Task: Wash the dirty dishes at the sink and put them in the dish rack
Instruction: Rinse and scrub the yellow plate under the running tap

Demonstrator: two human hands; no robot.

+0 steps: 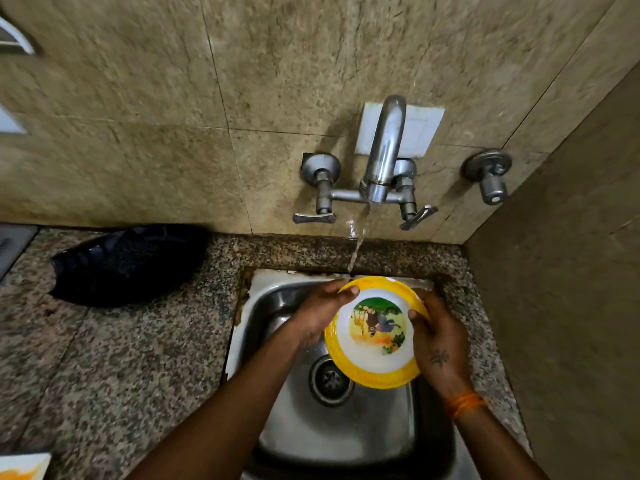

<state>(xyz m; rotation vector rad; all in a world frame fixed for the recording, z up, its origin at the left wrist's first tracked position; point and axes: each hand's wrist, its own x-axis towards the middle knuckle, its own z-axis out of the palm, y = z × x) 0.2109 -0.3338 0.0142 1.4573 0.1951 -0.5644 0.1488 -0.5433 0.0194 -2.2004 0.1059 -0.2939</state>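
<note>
Head view looked down on both hands holding a yellow-rimmed plate [375,336] above the steel sink [277,306]. Left hand [320,311] gripped the plate's left edge, thumb hooked over the rim near the top, fingers hidden behind. Right hand [438,341] clasped the right edge, fingers curled onto the white face. Plate tilted toward the camera, cartoon animal picture in its centre; no writing legible. Water [356,247] ran from the wall tap [382,154] and met the plate's top rim. Drain [330,379] partly covered by the plate. Dark bag [128,265] lay on the granite counter [121,358], blurred. Another plate [24,465] cut off at bottom left.
</note>
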